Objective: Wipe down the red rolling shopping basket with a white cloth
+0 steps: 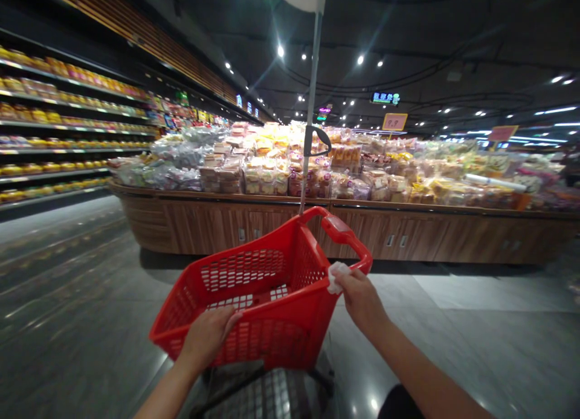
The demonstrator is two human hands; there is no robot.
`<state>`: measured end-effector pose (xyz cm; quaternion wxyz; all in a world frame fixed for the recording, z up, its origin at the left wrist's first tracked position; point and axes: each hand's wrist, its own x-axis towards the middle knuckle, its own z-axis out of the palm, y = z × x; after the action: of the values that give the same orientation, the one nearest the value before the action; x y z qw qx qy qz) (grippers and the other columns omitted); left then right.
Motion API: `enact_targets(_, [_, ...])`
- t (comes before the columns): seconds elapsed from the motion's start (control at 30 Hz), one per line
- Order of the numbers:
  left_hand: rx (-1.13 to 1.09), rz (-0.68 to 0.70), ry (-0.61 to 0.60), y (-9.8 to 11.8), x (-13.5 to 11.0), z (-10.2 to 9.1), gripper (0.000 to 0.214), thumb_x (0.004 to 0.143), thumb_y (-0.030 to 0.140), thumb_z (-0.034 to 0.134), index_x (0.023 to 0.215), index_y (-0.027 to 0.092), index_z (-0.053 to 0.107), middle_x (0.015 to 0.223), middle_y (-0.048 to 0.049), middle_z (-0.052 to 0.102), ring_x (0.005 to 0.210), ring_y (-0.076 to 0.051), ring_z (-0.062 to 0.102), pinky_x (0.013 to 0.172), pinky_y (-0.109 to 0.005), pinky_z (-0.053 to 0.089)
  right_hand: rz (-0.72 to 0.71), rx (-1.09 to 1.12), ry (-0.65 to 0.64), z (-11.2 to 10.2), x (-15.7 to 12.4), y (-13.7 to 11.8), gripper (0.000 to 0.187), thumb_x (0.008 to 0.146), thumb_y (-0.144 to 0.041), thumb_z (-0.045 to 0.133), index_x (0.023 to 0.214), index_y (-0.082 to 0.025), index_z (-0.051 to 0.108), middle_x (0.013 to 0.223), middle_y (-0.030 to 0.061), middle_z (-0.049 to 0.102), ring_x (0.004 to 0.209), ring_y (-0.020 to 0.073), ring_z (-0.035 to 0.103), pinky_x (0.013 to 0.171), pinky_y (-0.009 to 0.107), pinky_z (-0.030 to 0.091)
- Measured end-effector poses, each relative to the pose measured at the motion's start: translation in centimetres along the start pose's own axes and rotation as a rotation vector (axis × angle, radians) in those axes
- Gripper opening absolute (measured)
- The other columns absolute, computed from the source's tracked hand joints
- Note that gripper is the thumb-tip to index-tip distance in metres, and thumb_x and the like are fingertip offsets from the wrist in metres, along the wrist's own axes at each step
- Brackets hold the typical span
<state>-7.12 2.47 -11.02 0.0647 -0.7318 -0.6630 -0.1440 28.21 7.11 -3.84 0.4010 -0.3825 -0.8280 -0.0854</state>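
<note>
A red perforated plastic shopping basket (267, 286) sits at the bottom centre, apparently on a wheeled cart, and nothing shows inside it. My left hand (206, 340) grips its near rim, fingers curled over the edge. My right hand (360, 298) is at the basket's right rim, pinching a crumpled white tissue (338, 278) against it. A red handle (338, 228) lies across the far end of the basket. Below it, a grey mesh lower tier (267, 398) is partly hidden by the basket.
A thin pole (310, 104) with a white flag rises past the basket. Ahead stands a wooden-sided display island (272, 225) piled with bagged bread and pastries. Stocked shelves (58, 123) line the left, beside a polished grey floor (77, 304).
</note>
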Motion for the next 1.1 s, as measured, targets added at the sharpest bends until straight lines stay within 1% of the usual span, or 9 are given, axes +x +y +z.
enact_targets(0.1, [-0.011,0.01,0.004,-0.5,0.0,-0.2,0.047,0.092,0.047,0.021,0.079,0.022,0.058,0.079,-0.0017,0.067,0.079,-0.018,0.06,0.071,-0.029,0.039,-0.004,-0.051,0.09,-1.0,-0.4,2.0,0.03,0.084,-0.006,0.041,0.099,-0.016,0.064,0.097,0.0078,0.067,0.09,0.0212,0.058,0.08,0.036,0.05])
enact_targets(0.27, [0.071,-0.029,0.059,0.0,0.5,-0.7,0.047,0.09,0.048,0.025,0.072,0.021,0.059,0.075,-0.0033,0.066,0.077,-0.019,0.06,0.077,-0.032,0.039,-0.27,-0.02,0.135,0.5,-1.2,2.7,0.029,0.087,-0.007,0.043,0.103,-0.02,0.063,0.114,0.0052,0.064,0.106,0.0203,0.055,0.09,0.039,0.048])
enact_targets(0.33, [0.082,-0.043,0.14,2.1,1.2,-1.2,0.046,0.089,0.05,0.029,0.072,0.019,0.06,0.078,-0.0057,0.067,0.08,-0.022,0.059,0.082,-0.036,0.038,-0.353,-0.002,0.122,1.7,-1.3,2.1,0.032,0.087,-0.006,0.042,0.109,-0.02,0.061,0.115,0.0057,0.064,0.109,0.0191,0.055,0.092,0.038,0.048])
enact_targets(0.4, [-0.003,-0.005,0.232,5.5,2.3,-1.6,0.042,0.089,0.049,0.032,0.085,0.019,0.061,0.091,-0.0069,0.067,0.089,-0.022,0.058,0.087,-0.037,0.036,-0.404,0.009,0.103,2.8,-1.2,1.3,0.034,0.088,-0.006,0.04,0.113,-0.019,0.059,0.116,0.007,0.063,0.111,0.0186,0.055,0.094,0.038,0.048])
enact_targets(0.5, [-0.114,0.096,0.232,11.3,4.5,-1.7,0.038,0.09,0.046,0.031,0.103,0.02,0.057,0.104,-0.006,0.065,0.098,-0.019,0.056,0.089,-0.033,0.036,-0.432,0.015,0.087,3.8,-1.0,0.5,0.033,0.089,-0.006,0.039,0.115,-0.017,0.057,0.117,0.0088,0.062,0.111,0.0188,0.055,0.094,0.038,0.048])
enact_targets(0.63, [-0.101,0.065,0.21,15.6,6.8,-0.4,0.043,0.092,0.046,0.025,0.086,0.019,0.057,0.081,-0.0055,0.066,0.077,-0.019,0.06,0.07,-0.031,0.039,-0.388,0.031,0.112,2.9,-1.0,2.1,0.029,0.088,-0.009,0.043,0.109,-0.018,0.061,0.109,0.0089,0.065,0.102,0.0191,0.058,0.085,0.036,0.051])
enact_targets(0.83, [-0.064,0.018,0.21,15.2,7.3,1.0,0.039,0.092,0.043,0.026,0.081,0.018,0.054,0.078,-0.0068,0.064,0.076,-0.022,0.059,0.065,-0.032,0.036,-0.146,0.018,0.291,0.8,-2.1,6.0,0.029,0.086,-0.009,0.044,0.105,-0.02,0.063,0.101,0.0089,0.062,0.095,0.0191,0.057,0.082,0.036,0.05])
enact_targets(0.97, [-0.047,0.011,0.216,15.1,7.0,1.1,0.039,0.092,0.044,0.025,0.081,0.019,0.053,0.08,-0.0064,0.064,0.078,-0.021,0.059,0.066,-0.031,0.035,-0.039,0.09,0.336,2.8,-2.2,3.8,0.029,0.086,-0.01,0.043,0.103,-0.019,0.064,0.097,0.0098,0.059,0.095,0.0201,0.057,0.083,0.036,0.05])
enact_targets(1.1, [-0.028,0.007,0.227,14.3,6.7,0.9,0.042,0.092,0.046,0.023,0.08,0.019,0.053,0.078,-0.0063,0.064,0.077,-0.021,0.058,0.067,-0.031,0.034,-0.133,0.151,0.236,3.7,-2.0,1.6,0.03,0.085,-0.009,0.043,0.107,-0.019,0.062,0.1,0.0099,0.059,0.095,0.02,0.057,0.084,0.034,0.05])
